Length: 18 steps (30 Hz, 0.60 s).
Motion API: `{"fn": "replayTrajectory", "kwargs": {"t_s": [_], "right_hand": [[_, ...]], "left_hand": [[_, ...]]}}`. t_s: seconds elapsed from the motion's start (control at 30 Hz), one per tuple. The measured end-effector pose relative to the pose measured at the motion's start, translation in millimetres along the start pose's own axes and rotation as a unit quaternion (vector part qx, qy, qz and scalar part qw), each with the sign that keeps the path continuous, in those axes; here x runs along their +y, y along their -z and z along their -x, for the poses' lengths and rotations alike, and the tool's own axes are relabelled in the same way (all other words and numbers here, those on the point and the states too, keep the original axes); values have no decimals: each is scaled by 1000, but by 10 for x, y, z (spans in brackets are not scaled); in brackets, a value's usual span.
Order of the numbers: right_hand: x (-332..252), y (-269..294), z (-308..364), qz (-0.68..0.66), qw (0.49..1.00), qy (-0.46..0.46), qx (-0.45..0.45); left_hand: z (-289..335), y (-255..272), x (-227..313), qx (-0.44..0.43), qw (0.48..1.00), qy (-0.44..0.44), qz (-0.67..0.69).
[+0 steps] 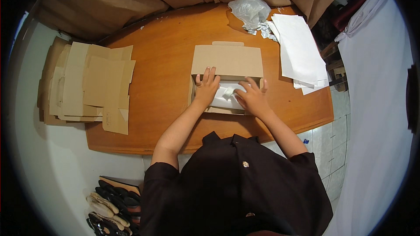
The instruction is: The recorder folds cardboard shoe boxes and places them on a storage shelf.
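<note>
- Left fingers (212, 75) are lying loosely spread across the left part of the open cardboard box (227, 111), their tips reaching toward the lid (227, 61); this hand is apparently serving as the steady side.
- Right fingers (251, 83) are spreading and curling over the right part of the box; a small pale piece (229, 92) is lying just left of the right thumb; whether they are pinching it cannot be told.
- The white lining (222, 102) is sitting inside the box, beneath and between both sets of fingers; the box is resting on the tabletop (162, 70).
- For good work, the left fingers should be bearing lightly on the box, not denting its wall; the right fingers should be working with their tips only, avoiding creasing the lining.
- The lid is standing open beyond the fingers; knuckles should be staying clear of its fold.
- Flattened cardboard (105, 81) is waiting well left of the fingers; paper sheets (302, 52) are lying to their right and beyond.
</note>
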State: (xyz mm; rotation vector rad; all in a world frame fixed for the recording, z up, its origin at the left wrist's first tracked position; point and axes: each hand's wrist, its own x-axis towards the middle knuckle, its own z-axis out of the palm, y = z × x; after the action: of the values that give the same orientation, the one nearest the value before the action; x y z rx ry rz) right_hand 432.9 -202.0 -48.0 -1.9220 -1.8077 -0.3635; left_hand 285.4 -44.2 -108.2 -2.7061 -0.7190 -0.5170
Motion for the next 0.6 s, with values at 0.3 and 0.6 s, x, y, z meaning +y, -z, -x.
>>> {"fn": "replayTrajectory", "kwargs": {"t_s": [0.3, 0.6], "right_hand": [[123, 136, -138, -91, 967, -235, -31], [841, -300, -405, -392, 727, -561, 61]], "left_hand": [[-16, 988, -232, 62, 972, 159, 161], [996, 1032, -292, 100, 955, 100, 261]]}}
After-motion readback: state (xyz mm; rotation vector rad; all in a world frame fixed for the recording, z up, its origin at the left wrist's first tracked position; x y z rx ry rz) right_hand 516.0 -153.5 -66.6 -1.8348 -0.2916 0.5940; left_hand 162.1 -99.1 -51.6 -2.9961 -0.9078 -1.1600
